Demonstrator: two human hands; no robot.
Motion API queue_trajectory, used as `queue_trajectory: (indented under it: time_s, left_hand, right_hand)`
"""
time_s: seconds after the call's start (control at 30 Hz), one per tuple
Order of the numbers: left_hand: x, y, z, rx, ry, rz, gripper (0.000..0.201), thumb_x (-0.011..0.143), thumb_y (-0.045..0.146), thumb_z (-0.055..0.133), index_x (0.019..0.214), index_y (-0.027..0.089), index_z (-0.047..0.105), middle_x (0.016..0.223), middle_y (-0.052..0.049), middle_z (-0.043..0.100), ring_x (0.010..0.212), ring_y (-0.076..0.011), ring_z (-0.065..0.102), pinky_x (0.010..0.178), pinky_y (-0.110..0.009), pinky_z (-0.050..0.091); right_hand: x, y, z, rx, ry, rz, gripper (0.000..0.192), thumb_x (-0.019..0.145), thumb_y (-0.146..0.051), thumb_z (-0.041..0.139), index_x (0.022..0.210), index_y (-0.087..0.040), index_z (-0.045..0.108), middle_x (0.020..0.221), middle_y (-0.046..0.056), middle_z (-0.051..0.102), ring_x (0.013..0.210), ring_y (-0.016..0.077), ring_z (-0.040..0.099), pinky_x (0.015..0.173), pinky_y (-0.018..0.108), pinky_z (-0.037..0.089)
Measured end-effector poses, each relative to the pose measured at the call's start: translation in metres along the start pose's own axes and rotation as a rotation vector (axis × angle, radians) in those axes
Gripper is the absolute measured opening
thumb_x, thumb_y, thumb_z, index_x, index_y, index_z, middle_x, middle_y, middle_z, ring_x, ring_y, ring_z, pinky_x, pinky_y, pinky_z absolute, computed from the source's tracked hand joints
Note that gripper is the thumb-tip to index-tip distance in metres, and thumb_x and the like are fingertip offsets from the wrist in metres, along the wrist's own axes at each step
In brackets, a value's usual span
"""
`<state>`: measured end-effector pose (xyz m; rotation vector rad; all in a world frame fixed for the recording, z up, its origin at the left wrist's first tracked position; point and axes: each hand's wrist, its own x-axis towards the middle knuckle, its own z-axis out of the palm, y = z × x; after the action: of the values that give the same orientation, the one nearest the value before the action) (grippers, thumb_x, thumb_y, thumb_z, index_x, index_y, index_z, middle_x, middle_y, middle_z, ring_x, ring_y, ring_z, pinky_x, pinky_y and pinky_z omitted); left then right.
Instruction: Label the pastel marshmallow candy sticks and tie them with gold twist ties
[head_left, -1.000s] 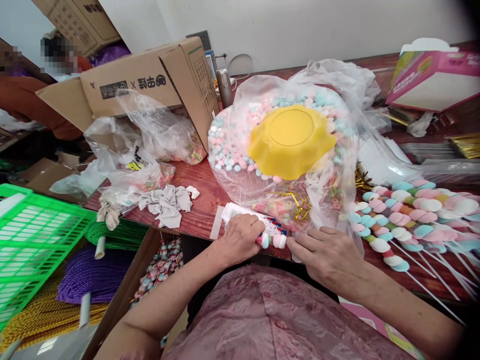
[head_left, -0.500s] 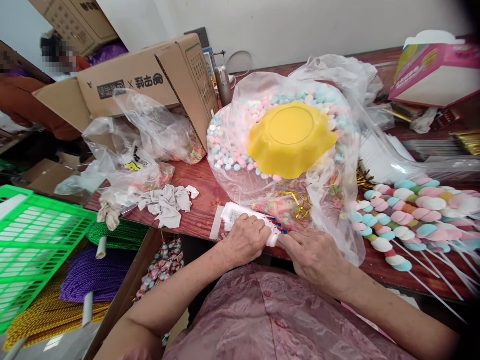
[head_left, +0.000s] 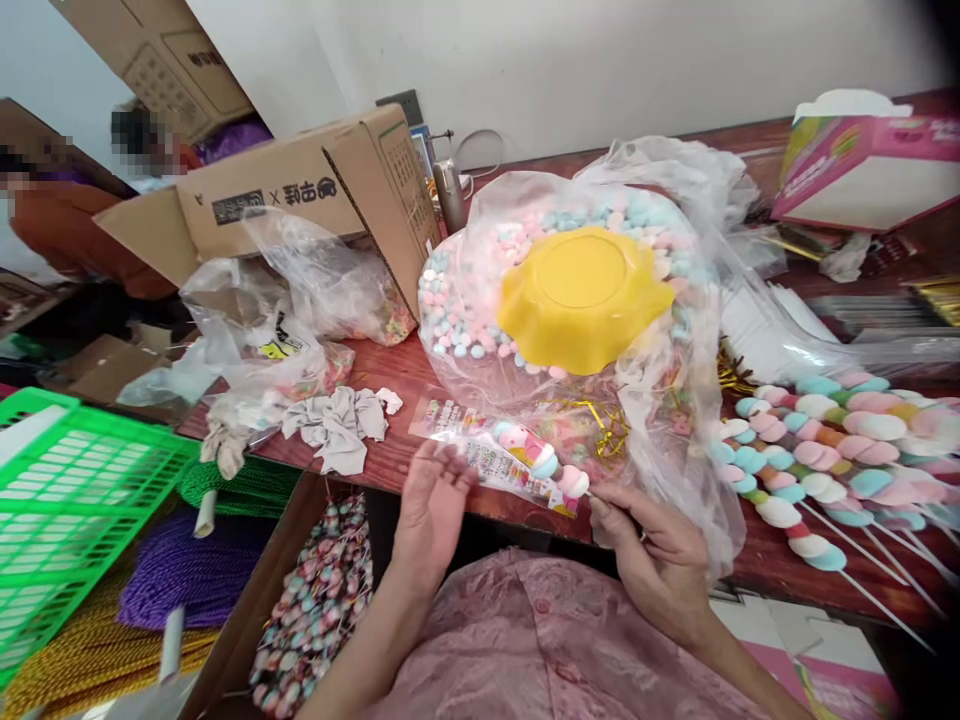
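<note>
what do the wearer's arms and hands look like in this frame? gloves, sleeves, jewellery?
Both hands are bare, no gloves. The left hand and its forearm are uncovered; no sleeve reaches into view. The right hand wears a thin ring on one finger, and its forearm is bare too. Below them lies the person's pink garment with a faint floral pattern.

Green crate (head_left: 82,500) cut off at 9 o'clock edge. Skewer pile (head_left: 840,450) runs past 3 o'clock edge. Pink box (head_left: 870,160) clipped at 2 o'clock. Printing on candy wrapper (head_left: 487,455) too small to read. Stick under right hand (head_left: 660,560) hidden. Sweets beneath yellow bowl (head_left: 581,295) hidden.
</note>
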<state>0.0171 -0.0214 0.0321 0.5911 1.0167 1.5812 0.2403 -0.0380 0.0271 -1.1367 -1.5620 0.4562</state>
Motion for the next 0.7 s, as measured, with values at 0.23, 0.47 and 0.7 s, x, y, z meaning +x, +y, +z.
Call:
queue_trajectory:
  time_s: [0.23,0.47,0.7]
  left_hand:
    - [0.018,0.02,0.039,-0.243,-0.291,-0.201,0.046,0.066,0.056,0.081,0.091,0.021,0.067,0.087,-0.004,0.07,0.095,-0.0264,0.067,0.094,-0.046,0.05]
    - [0.017,0.016,0.05,-0.24,-0.236,-0.314,0.047,0.083,0.064,0.061,0.078,0.018,0.064,0.059,0.0,0.06,0.062,-0.0185,0.064,0.079,-0.043,0.056]
    - [0.011,0.001,0.048,-0.398,-0.122,-0.233,0.033,0.088,0.042,0.066,0.067,0.017,0.06,0.065,0.002,0.059,0.068,-0.0151,0.064,0.085,-0.038,0.055]
  right_hand:
    - [-0.005,-0.004,0.018,-0.073,-0.072,-0.265,0.027,0.085,-0.008,0.062,0.103,-0.023,0.074,0.084,0.002,0.077,0.073,0.0161,0.073,0.071,0.025,0.059]
    - [-0.012,0.002,0.013,-0.336,-0.081,-0.358,0.026,0.086,-0.005,0.057,0.102,-0.019,0.073,0.083,0.006,0.076,0.07,0.0153,0.07,0.068,0.026,0.056]
    - [-0.012,0.003,0.025,-0.031,0.024,-0.019,0.014,0.088,-0.015,0.062,0.094,-0.021,0.073,0.076,0.002,0.075,0.059,0.0144,0.069,0.057,0.023,0.056]
